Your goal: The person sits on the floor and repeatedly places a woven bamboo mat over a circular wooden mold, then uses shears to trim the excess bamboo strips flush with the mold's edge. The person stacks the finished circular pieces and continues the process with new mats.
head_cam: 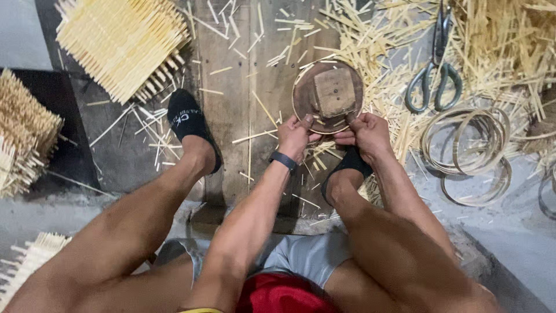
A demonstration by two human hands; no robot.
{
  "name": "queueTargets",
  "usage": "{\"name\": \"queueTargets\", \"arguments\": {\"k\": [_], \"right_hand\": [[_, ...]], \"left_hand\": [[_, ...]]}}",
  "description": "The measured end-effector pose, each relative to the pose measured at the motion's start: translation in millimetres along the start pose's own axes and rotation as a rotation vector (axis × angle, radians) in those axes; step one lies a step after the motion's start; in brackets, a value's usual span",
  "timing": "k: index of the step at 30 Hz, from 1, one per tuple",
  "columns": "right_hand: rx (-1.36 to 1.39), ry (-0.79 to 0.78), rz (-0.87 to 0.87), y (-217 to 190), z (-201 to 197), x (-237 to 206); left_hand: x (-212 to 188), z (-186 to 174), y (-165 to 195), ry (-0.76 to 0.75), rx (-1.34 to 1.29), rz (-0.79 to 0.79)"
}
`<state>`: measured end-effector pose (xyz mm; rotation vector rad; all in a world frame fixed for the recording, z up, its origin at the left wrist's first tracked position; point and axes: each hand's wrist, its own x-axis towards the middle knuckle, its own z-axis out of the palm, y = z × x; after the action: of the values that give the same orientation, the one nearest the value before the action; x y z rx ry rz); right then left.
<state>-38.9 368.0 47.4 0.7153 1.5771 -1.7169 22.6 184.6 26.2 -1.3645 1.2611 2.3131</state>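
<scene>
- Round wooden mould [328, 95], a dark disc with a square block fixed at its middle, lies on the wooden board [231, 87] on the floor, near the board's right edge, just ahead of the person's right foot.
- Left hand [295, 136] pinches the disc's near rim, its grip pressed together on the edge; a dark band sits on that wrist.
- Right hand [366, 133] closes its grip on the same near rim, just beside the left, so both hands seem to steady the disc from one side, likely to keep it flat against the board.
- Two feet in black socks [188, 116] rest on the board, one either side of the left forearm, bracing the seated person.
- One pair of scissors [435, 69] lies at the right, beyond the board's edge, within reach of the right hand.
- Thin bamboo hoops [469, 148], several coiled together and hard to count, lie below the scissors.
- Loose splints [370, 46] litter the floor past any count; one woven mat [121, 43] lies at the far left.
</scene>
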Motion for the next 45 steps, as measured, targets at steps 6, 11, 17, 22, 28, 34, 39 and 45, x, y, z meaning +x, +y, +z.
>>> {"name": "queueTargets", "arguments": {"k": [6,11,17,22,28,34,39,45], "right_hand": [[-0.029,0.007,-0.02,2,5,3],[-0.176,0.013,-0.181,-25,1,-13],[-0.235,-0.062,-0.33,-60,17,-34],[-0.677,0.026,-0.54,-68,41,-40],[-0.704,0.079,-0.477,-63,44,-40],[0.204,-0.29,-0.337,-58,5,-43],[0.678,-0.337,-0.341,-48,-37,-47],[0.551,-0.283,-0.334,0,-42,-36]], "left_hand": [[2,6,8,0.031,0.017,-0.033],[-15,-6,49,0.031,0.65,0.245],[-34,14,82,-0.059,0.863,0.866],[-28,31,87,0.028,0.63,0.573],[-1,26,76,0.017,0.6,0.528],[51,-29,90,0.104,0.582,0.321],[76,-64,118,0.083,0.512,0.451],[19,-24,73,0.005,1.359,1.168]]}}
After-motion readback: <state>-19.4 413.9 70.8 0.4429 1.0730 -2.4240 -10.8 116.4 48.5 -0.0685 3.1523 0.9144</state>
